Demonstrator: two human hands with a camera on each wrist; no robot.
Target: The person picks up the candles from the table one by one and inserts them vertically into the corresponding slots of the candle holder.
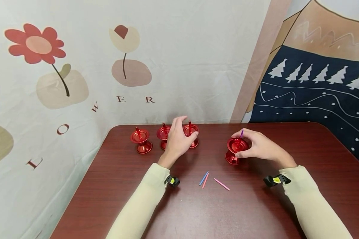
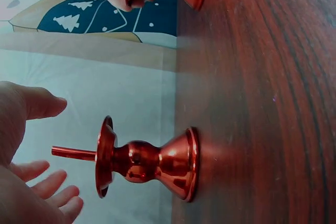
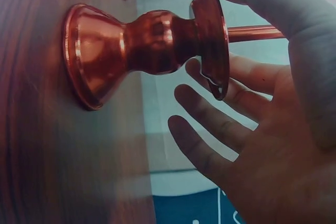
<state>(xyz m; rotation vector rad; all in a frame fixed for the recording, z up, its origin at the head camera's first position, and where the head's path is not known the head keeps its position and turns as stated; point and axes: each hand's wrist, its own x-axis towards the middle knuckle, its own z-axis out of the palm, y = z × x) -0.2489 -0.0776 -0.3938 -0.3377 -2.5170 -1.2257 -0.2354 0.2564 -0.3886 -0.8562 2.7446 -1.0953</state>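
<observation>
Near the right side stands a shiny red metal candle holder (image 1: 232, 159) with a purple candle (image 1: 242, 133) in its tube. My right hand (image 1: 258, 146) holds its dish (image 3: 210, 45), thumb on the near rim and fingers round the far side. The left hand (image 1: 179, 139), fingers spread, hovers by the top of another red candle holder (image 2: 139, 161). A gap shows between those fingers and the bare upright tube (image 2: 73, 153). Left of that hand stand two more red holders, one at the far left (image 1: 143, 146) and one partly hidden behind the hand (image 1: 163, 144).
On the table (image 1: 179, 215), in front of the hands, lie a blue candle (image 1: 203, 178), a coral candle (image 1: 205, 181) and a pink candle (image 1: 221, 184). Behind the far table edge hangs a printed cloth (image 1: 179, 66). Each wrist wears a small black camera.
</observation>
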